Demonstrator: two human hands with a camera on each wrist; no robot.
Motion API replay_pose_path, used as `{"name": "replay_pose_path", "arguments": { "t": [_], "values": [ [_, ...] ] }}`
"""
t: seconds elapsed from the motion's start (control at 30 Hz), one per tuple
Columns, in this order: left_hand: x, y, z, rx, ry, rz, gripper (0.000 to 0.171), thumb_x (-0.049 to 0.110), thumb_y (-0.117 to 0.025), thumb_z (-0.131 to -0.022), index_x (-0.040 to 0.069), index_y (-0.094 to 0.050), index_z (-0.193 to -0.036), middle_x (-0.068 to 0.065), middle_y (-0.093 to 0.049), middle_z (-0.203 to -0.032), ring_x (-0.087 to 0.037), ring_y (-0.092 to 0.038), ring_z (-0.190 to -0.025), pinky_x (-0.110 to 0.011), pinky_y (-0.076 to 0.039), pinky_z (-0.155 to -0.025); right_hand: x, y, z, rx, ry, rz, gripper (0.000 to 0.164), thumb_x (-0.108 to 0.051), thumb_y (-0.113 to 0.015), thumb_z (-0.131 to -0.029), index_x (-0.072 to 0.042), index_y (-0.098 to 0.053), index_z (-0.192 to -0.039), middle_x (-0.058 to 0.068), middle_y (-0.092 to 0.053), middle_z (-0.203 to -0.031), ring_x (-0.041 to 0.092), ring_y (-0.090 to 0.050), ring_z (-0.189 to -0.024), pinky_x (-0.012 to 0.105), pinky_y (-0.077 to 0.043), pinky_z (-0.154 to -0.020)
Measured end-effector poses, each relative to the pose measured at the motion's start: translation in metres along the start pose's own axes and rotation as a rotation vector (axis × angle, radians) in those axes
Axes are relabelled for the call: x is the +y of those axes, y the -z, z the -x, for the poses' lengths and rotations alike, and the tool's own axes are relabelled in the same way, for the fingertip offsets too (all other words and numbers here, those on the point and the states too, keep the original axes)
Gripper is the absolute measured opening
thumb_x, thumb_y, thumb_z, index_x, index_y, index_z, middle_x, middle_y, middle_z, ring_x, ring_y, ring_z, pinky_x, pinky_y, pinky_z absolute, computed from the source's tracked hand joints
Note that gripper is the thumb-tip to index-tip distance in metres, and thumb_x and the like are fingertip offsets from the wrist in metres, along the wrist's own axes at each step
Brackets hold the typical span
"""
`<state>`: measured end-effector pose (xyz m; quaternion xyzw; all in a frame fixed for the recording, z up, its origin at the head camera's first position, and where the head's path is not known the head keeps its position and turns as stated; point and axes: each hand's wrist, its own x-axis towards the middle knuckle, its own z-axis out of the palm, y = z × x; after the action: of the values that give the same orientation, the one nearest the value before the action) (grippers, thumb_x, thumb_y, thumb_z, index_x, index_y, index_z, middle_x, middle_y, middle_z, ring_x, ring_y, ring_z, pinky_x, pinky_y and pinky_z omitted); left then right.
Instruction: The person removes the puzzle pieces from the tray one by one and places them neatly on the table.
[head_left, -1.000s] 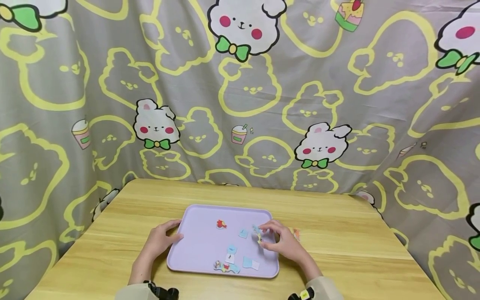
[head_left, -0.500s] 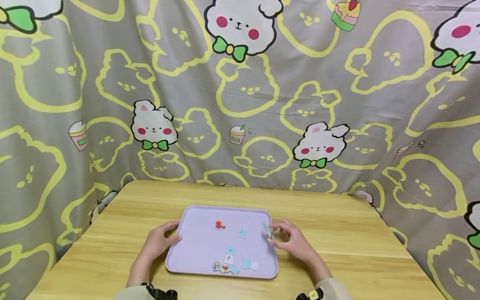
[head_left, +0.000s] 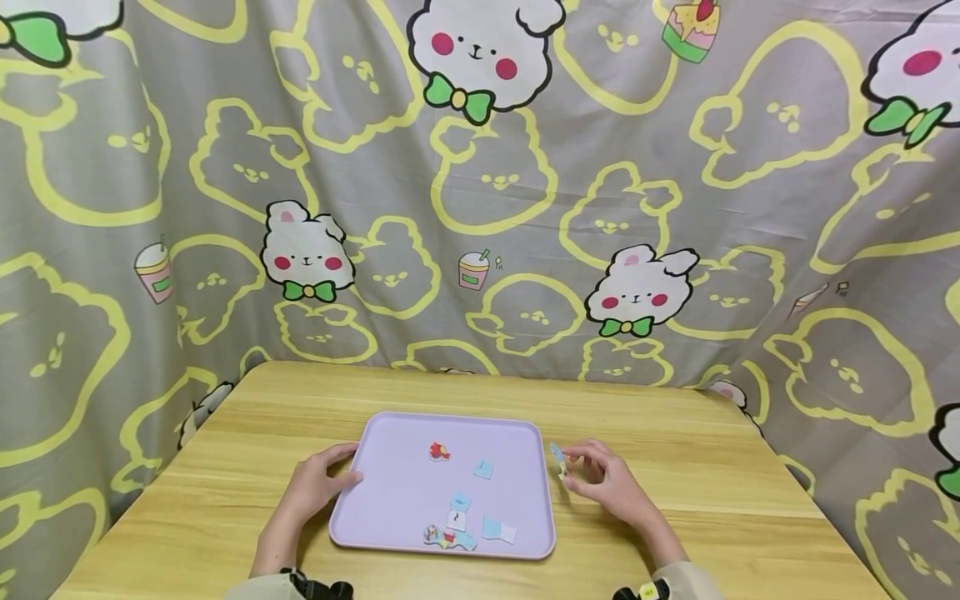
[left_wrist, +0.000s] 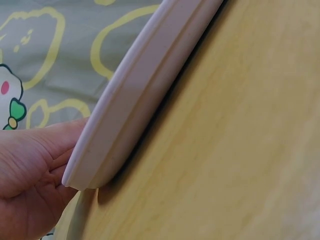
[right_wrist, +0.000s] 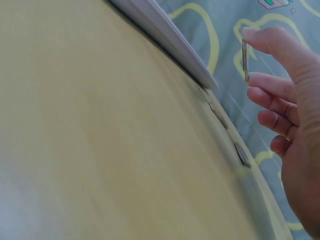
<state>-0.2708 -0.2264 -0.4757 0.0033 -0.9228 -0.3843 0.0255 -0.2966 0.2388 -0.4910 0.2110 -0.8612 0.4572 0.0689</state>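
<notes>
My left hand (head_left: 318, 483) holds the left edge of a lilac tray (head_left: 397, 500), thumb on the rim, as the left wrist view also shows. Just past the tray's right edge, my right hand (head_left: 611, 483) pinches a small flat puzzle piece (head_left: 558, 460), pale blue and yellow, between thumb and fingers. In the right wrist view this thin piece (right_wrist: 245, 61) is seen edge-on, off the table. On the tray lie a red piece (head_left: 439, 452), a pale blue piece (head_left: 483, 470), a blue-and-white piece (head_left: 498, 530) and a cluster of joined pieces (head_left: 456, 521) near the front rim.
The wooden table (head_left: 675, 433) extends around the tray, backed by a grey curtain (head_left: 405, 150) with yellow cartoon outlines. In the right wrist view two flat pieces (right_wrist: 242, 154) lie on the table beside the tray; the hand hides them in the head view.
My right hand has moved right with the puzzle piece, from above the tray's right side to beyond its edge. The left hand stays on the tray.
</notes>
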Motion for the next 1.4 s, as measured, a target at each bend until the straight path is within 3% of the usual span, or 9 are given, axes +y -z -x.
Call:
{"name": "replay_pose_path", "arguments": {
  "t": [0.23,0.5,0.7,0.9,1.2,1.4],
  "values": [
    [0.000,0.000,0.000,-0.003,0.003,-0.003,0.050,0.017,-0.072,-0.088,0.003,-0.059,-0.133,-0.022,-0.059,-0.136,-0.047,-0.044,-0.135,-0.061,-0.038,-0.111,0.007,0.014,0.007,0.012,-0.059,0.041,0.038,-0.025,-0.077,-0.083,-0.019,-0.067,-0.120,0.003,-0.064,-0.109,0.012,-0.053,-0.090,0.020,-0.043,-0.071],
    [0.001,0.001,0.000,-0.003,0.007,0.003,0.050,0.017,-0.073,-0.087,0.003,-0.059,-0.134,-0.022,-0.059,-0.136,-0.047,-0.043,-0.135,-0.061,-0.037,-0.111,0.020,0.027,0.014,0.028,-0.047,0.081,0.036,-0.026,-0.075,-0.086,-0.021,-0.066,-0.120,0.001,-0.062,-0.106,0.012,-0.048,-0.089,0.022,-0.039,-0.066],
    [0.000,0.000,-0.001,0.003,-0.007,0.000,0.051,0.017,-0.073,-0.087,0.002,-0.058,-0.133,-0.022,-0.060,-0.135,-0.047,-0.044,-0.134,-0.061,-0.038,-0.111,0.025,0.037,0.018,0.028,-0.089,0.108,0.038,-0.028,-0.074,-0.087,-0.020,-0.065,-0.123,0.001,-0.061,-0.111,0.009,-0.049,-0.094,0.022,-0.043,-0.075],
    [0.000,0.000,0.000,0.005,-0.006,-0.005,0.050,0.017,-0.073,-0.087,0.002,-0.059,-0.133,-0.022,-0.060,-0.135,-0.047,-0.045,-0.134,-0.061,-0.038,-0.110,0.029,0.047,0.025,0.009,-0.135,0.134,0.039,-0.030,-0.072,-0.089,-0.019,-0.064,-0.125,0.001,-0.060,-0.116,0.011,-0.049,-0.100,0.032,-0.045,-0.087],
    [-0.001,0.000,0.001,0.008,-0.009,0.005,0.049,0.016,-0.073,-0.087,0.002,-0.059,-0.133,-0.021,-0.060,-0.134,-0.047,-0.045,-0.134,-0.061,-0.038,-0.111,0.033,0.057,0.029,0.024,-0.167,0.187,0.041,-0.033,-0.074,-0.086,-0.019,-0.065,-0.124,0.001,-0.061,-0.117,0.008,-0.051,-0.100,0.028,-0.047,-0.084],
    [-0.002,-0.001,0.000,0.014,-0.025,0.004,0.049,0.015,-0.073,-0.087,0.001,-0.060,-0.132,-0.021,-0.062,-0.133,-0.047,-0.046,-0.133,-0.061,-0.038,-0.111,0.039,0.064,0.031,0.024,-0.170,0.201,0.041,-0.032,-0.075,-0.085,-0.018,-0.066,-0.123,0.000,-0.061,-0.115,0.008,-0.055,-0.103,0.037,-0.048,-0.090]
  ]
}}
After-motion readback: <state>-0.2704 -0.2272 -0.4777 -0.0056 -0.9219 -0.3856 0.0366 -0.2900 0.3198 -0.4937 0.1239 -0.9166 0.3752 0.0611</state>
